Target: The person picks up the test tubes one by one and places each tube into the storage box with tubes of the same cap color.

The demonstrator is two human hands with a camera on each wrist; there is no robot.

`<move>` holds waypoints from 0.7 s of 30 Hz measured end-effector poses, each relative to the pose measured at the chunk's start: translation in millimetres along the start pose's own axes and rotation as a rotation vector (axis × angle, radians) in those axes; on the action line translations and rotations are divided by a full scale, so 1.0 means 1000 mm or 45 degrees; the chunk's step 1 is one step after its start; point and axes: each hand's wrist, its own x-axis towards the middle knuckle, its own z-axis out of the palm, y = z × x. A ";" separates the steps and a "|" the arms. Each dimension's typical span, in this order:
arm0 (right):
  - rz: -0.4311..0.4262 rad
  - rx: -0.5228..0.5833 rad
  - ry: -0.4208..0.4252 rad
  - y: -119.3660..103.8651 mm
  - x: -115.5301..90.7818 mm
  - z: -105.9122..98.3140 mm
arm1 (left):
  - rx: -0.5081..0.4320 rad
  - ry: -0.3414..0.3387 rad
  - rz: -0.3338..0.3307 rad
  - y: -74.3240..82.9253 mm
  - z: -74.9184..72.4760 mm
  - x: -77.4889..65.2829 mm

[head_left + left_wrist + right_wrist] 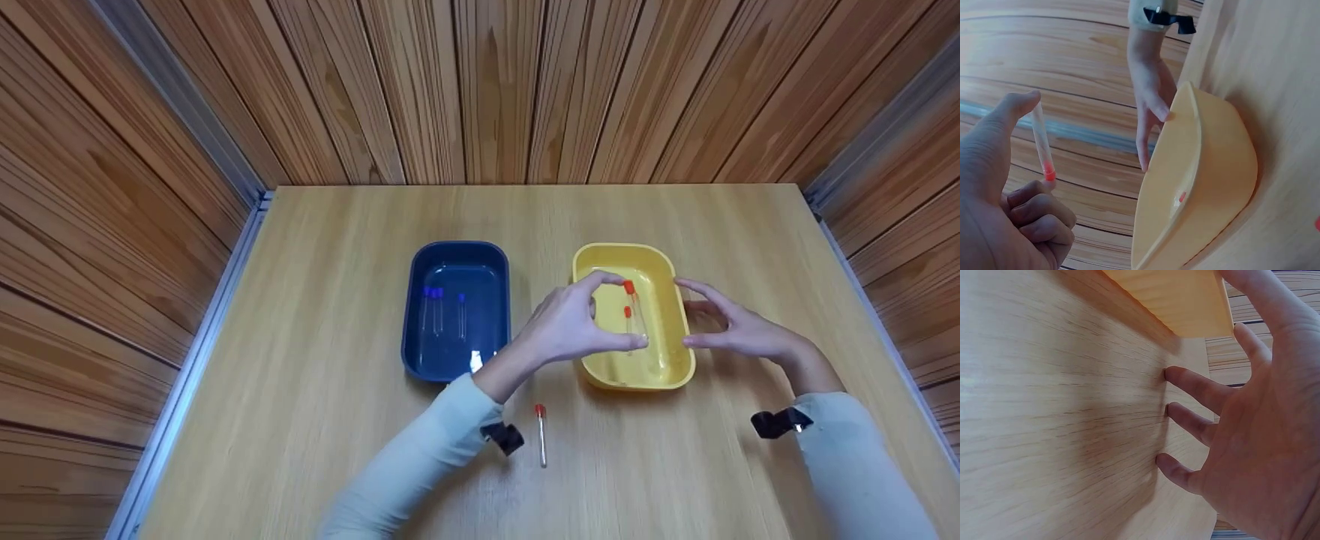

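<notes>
My left hand (559, 322) pinches a red-capped test tube (1041, 138) by its two ends, thumb at the bottom and index finger at the cap. The tube is over the yellow basin (664, 367), and the other left fingers are curled in the left wrist view. Inside the basin lies another red-capped tube (628, 312). On the basin's right side, my right hand (746, 330) touches the rim with spread thumb and index finger. Its other fingertips rest on the table in the right wrist view.
A dark blue basin (456, 367) stands left of the yellow one, holding purple-capped tubes (462, 315). One more red-capped tube (541, 436) lies on the table (337, 315) in front of the yellow basin. Wood-plank walls (495, 90) close the back and sides.
</notes>
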 end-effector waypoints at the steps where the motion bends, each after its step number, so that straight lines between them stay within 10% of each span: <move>1: 0.004 0.003 -0.001 0.000 0.000 0.000 | -0.008 0.006 -0.004 0.000 0.001 0.004; 21: 0.019 0.015 -0.026 0.001 0.001 -0.002 | -0.184 0.056 -0.168 -0.005 0.026 0.074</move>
